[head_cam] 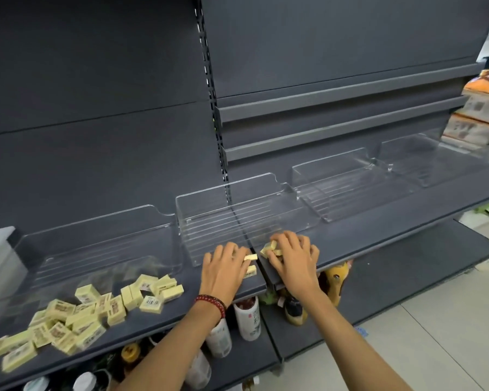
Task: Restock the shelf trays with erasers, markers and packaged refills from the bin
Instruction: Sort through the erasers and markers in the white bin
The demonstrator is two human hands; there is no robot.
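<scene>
Head view: your left hand (pixel 223 268) and right hand (pixel 292 256) each curl over a few erasers (pixel 250 257) at the tray (pixel 226 184) front; more lie loose on the shelf (pixel 181 317). Judged light, firm, grippy: pinch the long sides. The left-hand erasers' long axes run across the shelf; the right-hand ones are jumbled.

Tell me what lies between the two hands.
Head view: between the left hand and right hand lie a few erasers, on the shelf where two boards meet.
</scene>
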